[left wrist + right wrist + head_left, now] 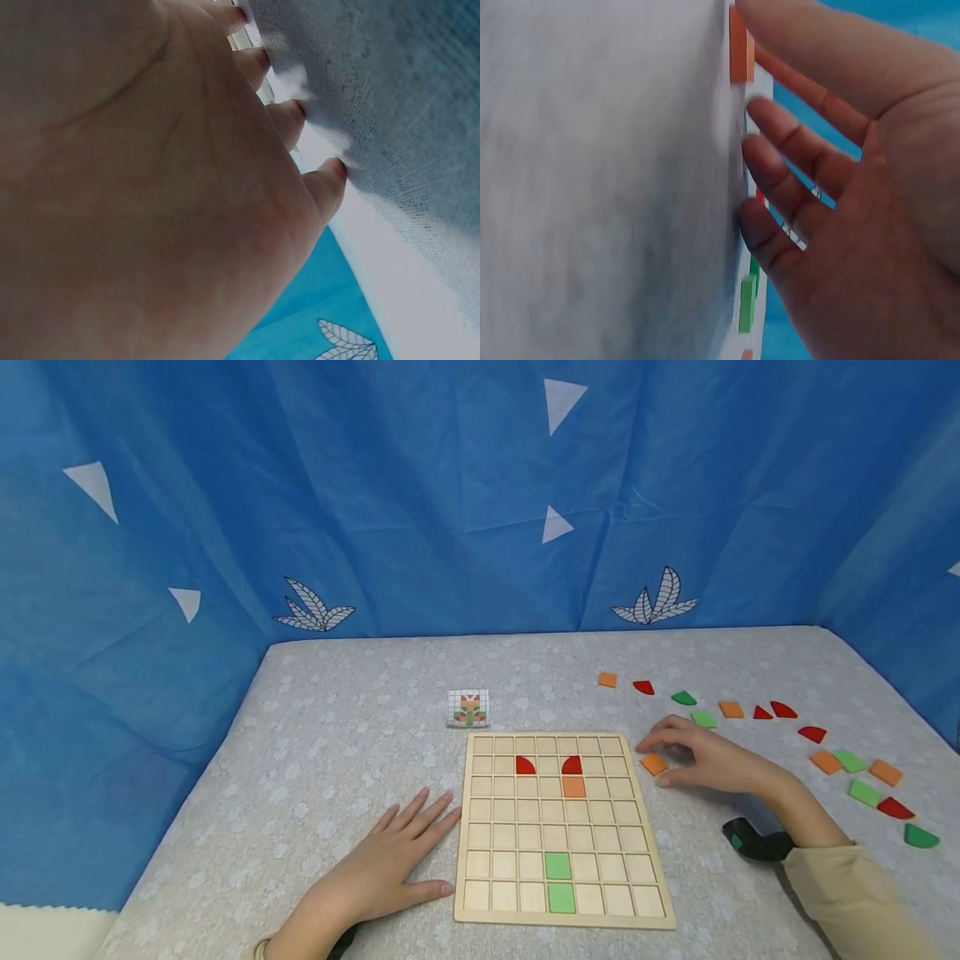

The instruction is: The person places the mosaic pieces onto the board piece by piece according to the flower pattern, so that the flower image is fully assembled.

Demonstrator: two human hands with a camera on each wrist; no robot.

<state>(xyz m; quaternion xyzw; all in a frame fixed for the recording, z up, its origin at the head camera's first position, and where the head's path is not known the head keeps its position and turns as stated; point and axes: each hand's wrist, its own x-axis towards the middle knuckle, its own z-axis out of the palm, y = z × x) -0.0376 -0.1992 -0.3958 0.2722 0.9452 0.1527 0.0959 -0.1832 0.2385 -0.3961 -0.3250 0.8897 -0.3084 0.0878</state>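
My right hand [701,756] is just off the right side of a wooden grid board [517,835], thumb and forefinger at opposite sides of an orange square tile [654,765]. In the right wrist view, the thumb overlaps this orange square tile [739,45], low over the cloth; the other fingers are bent loosely. My left hand [386,860] rests palm down on the cloth, fingers spread, fingertips near the board's left edge. On the board lie two red quarter-circle tiles [526,766], one orange square [573,787] and two light green squares [558,866].
Behind the board lies a small picture card [468,707] with a coloured grid pattern. Loose tiles in orange, red and green, such as a light green square [865,792], are strewn to the right. A blue curtain [450,493] hangs behind the cloth-covered table [337,718].
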